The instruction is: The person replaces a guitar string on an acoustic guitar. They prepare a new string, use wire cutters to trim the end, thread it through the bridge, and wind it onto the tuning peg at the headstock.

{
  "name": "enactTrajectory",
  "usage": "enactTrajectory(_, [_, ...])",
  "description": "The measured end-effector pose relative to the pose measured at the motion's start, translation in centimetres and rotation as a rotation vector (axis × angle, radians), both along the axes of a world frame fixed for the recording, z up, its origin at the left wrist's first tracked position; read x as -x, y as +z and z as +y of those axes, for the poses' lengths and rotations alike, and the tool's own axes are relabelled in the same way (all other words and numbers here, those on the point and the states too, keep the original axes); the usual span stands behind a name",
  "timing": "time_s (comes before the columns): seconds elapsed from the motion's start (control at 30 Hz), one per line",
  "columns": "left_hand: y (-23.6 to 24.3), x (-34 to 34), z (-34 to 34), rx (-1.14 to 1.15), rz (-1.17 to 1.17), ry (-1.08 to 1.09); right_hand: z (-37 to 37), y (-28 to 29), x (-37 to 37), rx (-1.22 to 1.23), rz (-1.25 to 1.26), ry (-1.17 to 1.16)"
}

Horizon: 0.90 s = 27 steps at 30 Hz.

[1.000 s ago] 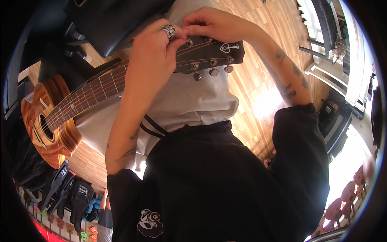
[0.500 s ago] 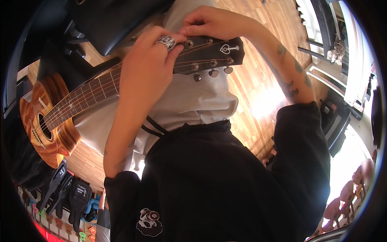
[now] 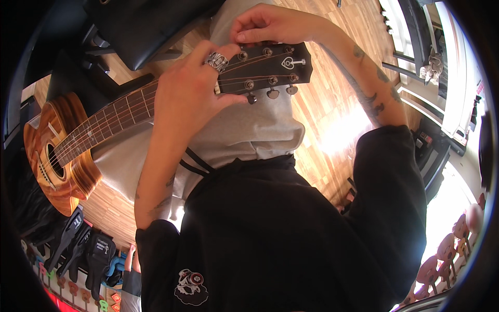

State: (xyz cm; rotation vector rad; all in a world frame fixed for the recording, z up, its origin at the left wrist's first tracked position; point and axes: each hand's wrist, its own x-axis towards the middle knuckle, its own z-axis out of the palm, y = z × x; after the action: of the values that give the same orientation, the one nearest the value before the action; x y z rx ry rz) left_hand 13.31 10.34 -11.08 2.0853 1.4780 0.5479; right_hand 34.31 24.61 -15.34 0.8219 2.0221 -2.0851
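A small acoustic guitar (image 3: 86, 176) of striped brown wood lies across my lap, its body at the left and its black headstock (image 3: 283, 65) toward the right. My left hand (image 3: 189, 86), with a silver ring, lies over the neck beside the headstock. Its fingers bend over the far edge, and its thumb stretches to a near-side tuning peg (image 3: 252, 99). Beyond the far edge of the headstock, my right hand (image 3: 260, 26) is closed in a pinch with curled fingers. What it pinches, if anything, cannot be made out. Strings run to metal posts on the headstock.
A black padded seat (image 3: 150, 31) stands beyond the guitar. Black instrument bags (image 3: 99, 255) and a row of small instruments line the lower left, near another person's arm (image 3: 130, 257). More hanging instruments (image 3: 446, 247) show at the lower right. Wooden floor (image 3: 332, 104) lies beneath.
My left thumb has swung away from the strings toward the near-side tuning peg. My right hand has shifted slightly up and away from the left fingers. The headstock has moved slightly left in view.
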Motion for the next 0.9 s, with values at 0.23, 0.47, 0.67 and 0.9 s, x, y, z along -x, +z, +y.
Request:
enactTrajectory(0.23, [-0.6,0.7,-0.4,-0.072,0.001,0.009,0.8,-0.6,0.2,0.089,0.023,0.042])
enactTrajectory(0.47, [-0.5,0.6,-0.9,-0.108,-0.025,0.045,1.2,-0.1,-0.4,0.213,0.036,0.02])
enactTrajectory(0.67, [0.6,0.3,-1.1,0.006,0.002,0.074,-0.5,1.3,0.8,0.174,0.151,-0.063])
enactTrajectory(0.9, [0.3,-0.3,-0.6,-0.032,-0.016,0.122,0.1,-0.2,0.0,0.096,0.169,-0.009])
